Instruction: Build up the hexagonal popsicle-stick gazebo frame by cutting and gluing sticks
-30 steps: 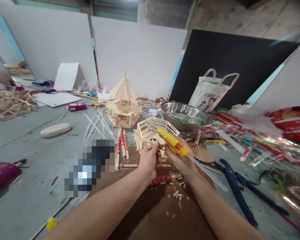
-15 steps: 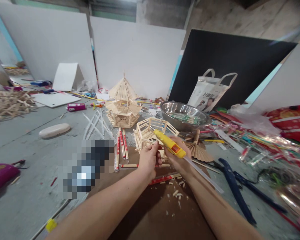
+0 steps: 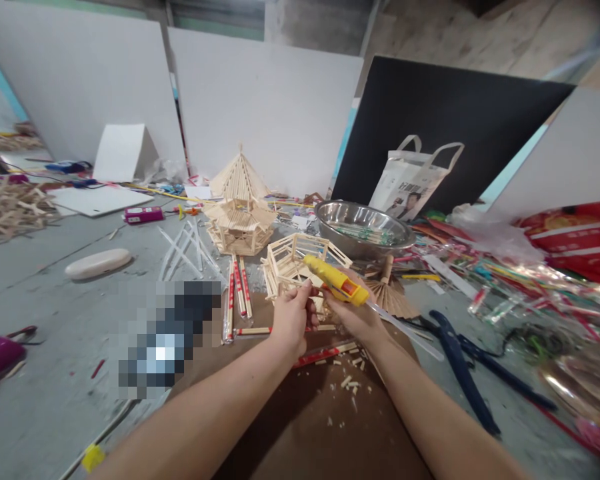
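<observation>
My right hand (image 3: 353, 310) is wrapped around a yellow hot glue gun (image 3: 333, 277), its nozzle pointing left and away from me. A long translucent glue stick (image 3: 405, 330) trails from the gun's back end. Close beside it, my left hand (image 3: 294, 313) is closed in a pinch, its fingertips near the gun; what they hold is too small to make out. Just beyond both hands stands an open railing-like frame of thin wooden sticks (image 3: 305, 247), partly covered by the gun and hands. Farther back is a stick-built pavilion (image 3: 240, 207) with a pointed roof.
Wrapped chopsticks (image 3: 237, 287) and cut stick pieces (image 3: 349, 383) lie on a brown board (image 3: 300, 427). A steel basin (image 3: 365, 230), a paper fan (image 3: 387, 293) and blue-handled cutters (image 3: 465, 373) are to the right. A white oblong case (image 3: 97, 263) lies left, near a pixelated patch.
The whole view has shifted slightly, so things appear a little farther left. Both hands and the glue gun keep nearly the same position by the stick frame.
</observation>
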Motion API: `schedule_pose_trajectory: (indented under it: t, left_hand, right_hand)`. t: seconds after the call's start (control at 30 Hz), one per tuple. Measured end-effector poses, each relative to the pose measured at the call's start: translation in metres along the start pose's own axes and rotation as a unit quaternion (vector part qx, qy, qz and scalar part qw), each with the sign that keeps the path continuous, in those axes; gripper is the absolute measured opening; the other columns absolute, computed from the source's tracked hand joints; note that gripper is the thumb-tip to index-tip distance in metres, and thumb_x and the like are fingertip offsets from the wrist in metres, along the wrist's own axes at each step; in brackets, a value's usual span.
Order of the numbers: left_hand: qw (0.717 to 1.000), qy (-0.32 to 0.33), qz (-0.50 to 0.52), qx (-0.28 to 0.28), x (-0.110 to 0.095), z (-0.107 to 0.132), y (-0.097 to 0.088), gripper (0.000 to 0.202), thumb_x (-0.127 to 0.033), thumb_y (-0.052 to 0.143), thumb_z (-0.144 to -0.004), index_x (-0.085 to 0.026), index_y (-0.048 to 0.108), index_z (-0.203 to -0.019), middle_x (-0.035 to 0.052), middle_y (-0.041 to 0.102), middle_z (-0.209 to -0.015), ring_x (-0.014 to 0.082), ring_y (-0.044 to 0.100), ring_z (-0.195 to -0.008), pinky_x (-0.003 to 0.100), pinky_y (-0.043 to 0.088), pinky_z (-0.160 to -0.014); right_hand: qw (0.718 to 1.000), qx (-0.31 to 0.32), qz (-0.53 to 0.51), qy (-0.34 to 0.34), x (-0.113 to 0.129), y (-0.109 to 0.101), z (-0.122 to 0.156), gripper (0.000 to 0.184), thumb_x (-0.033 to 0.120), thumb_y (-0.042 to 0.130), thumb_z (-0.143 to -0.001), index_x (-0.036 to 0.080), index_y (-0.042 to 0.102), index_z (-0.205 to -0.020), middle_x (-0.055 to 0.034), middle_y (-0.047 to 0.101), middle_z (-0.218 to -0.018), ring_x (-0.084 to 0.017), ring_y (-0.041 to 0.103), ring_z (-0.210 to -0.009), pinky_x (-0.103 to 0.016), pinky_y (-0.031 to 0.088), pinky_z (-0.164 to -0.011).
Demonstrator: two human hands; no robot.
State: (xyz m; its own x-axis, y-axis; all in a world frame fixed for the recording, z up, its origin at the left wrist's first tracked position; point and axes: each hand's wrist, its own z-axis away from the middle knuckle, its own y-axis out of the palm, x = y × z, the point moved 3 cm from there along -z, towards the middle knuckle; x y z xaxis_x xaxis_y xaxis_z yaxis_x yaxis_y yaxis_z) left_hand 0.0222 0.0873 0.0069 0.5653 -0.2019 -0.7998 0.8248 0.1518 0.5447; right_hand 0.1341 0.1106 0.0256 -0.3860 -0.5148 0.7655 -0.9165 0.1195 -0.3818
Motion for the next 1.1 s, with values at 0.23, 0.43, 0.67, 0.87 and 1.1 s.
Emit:
schedule_pose_trajectory:
  t: [0.23,0.43,0.67,0.87,1.1]
  left_hand:
    - [1.000,0.008,-0.010,-0.006,-0.002,-0.002,-0.002,0.034,-0.046,0.058,-0.061,-0.014,0.051,-0.068,-0.0079,0.039,-0.042,0.0043,0.036,-0.028,0.016,0.026,-0.029]
    - [0.995,0.043,-0.089,-0.034,-0.003,0.002,0.000,0.034,-0.046,0.051,-0.067,-0.016,0.045,-0.052,-0.0084,0.029,-0.034,0.0044,0.026,-0.027,0.018,0.019,-0.031]
    - [0.698,0.401,-0.593,0.014,-0.089,0.012,-0.005,0.026,-0.039,0.048,-0.072,-0.019,0.060,-0.061,0.0015,0.056,-0.060,0.0163,0.050,-0.067,0.029,0.037,-0.067]
    - [0.521,0.422,-0.740,0.062,-0.102,-0.016,-0.035,0.026,-0.041,0.051,-0.072,-0.028,0.064,-0.090,0.0058,0.048,-0.119,0.0306,0.025,-0.118,0.048,0.023,-0.091]
    - [0.522,0.404,-0.746,0.090,-0.085,-0.026,-0.035,0.023,-0.041,0.049,-0.073,-0.026,0.067,-0.079,0.0045,0.052,-0.116,0.0299,0.029,-0.117,0.047,0.025,-0.091]
  right_hand:
    - [0.999,-0.005,-0.027,0.038,-0.009,-0.002,-0.001,0.027,0.026,0.058,-0.067,0.018,0.056,-0.092,-0.0038,0.062,-0.080,-0.017,0.058,-0.074,-0.034,0.046,-0.073]
    - [0.998,-0.006,-0.055,0.042,-0.017,-0.002,-0.001,0.031,0.029,0.060,-0.065,0.019,0.054,-0.094,-0.0034,0.063,-0.081,-0.018,0.060,-0.075,-0.034,0.048,-0.072]
    - [0.995,-0.019,-0.081,0.045,-0.024,-0.001,0.000,0.040,0.028,0.062,-0.063,0.021,0.051,-0.102,-0.0047,0.063,-0.091,-0.019,0.060,-0.079,-0.036,0.048,-0.075]
    - [0.993,-0.008,-0.110,0.044,-0.025,0.000,0.001,0.042,0.028,0.063,-0.062,0.021,0.052,-0.102,-0.0041,0.063,-0.092,-0.020,0.060,-0.081,-0.038,0.048,-0.076]
    - [0.992,-0.044,-0.086,0.077,-0.012,-0.006,-0.002,0.017,0.029,0.063,-0.062,0.018,0.058,-0.073,-0.0044,0.065,-0.076,-0.018,0.061,-0.071,-0.034,0.050,-0.069]
